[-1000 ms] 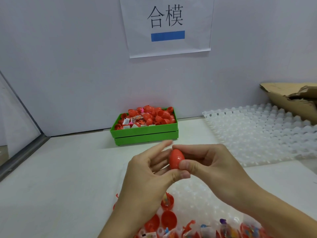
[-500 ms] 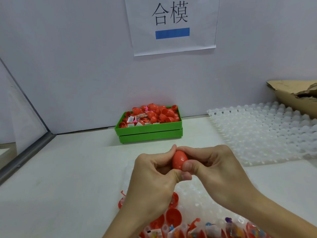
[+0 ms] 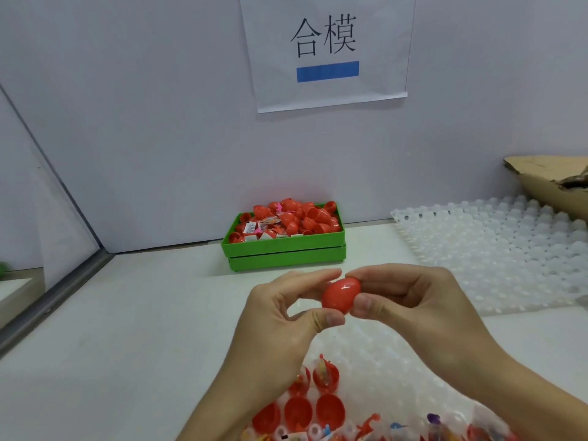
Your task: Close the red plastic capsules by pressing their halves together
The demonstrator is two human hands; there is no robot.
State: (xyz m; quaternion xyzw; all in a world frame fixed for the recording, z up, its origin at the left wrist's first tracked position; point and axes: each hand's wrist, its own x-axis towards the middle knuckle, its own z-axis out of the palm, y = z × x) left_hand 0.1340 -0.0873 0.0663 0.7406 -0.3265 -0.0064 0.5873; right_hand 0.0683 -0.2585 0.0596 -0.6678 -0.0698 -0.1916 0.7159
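Observation:
A red egg-shaped capsule is held in mid-air above the table, its two halves together. My left hand pinches its left end between thumb and fingers. My right hand pinches its right end the same way. Below my hands, several open red capsule halves sit in a translucent dimpled tray, some with small toys inside.
A green bin heaped with red capsules and packets stands against the back wall. A second translucent dimpled tray lies at the right, with torn cardboard behind it. A paper sign hangs on the wall. A metal ledge borders the left.
My fingers have loosened around the capsule, so more of its red shell shows than half a second ago. Both hands still hold it at the same spot.

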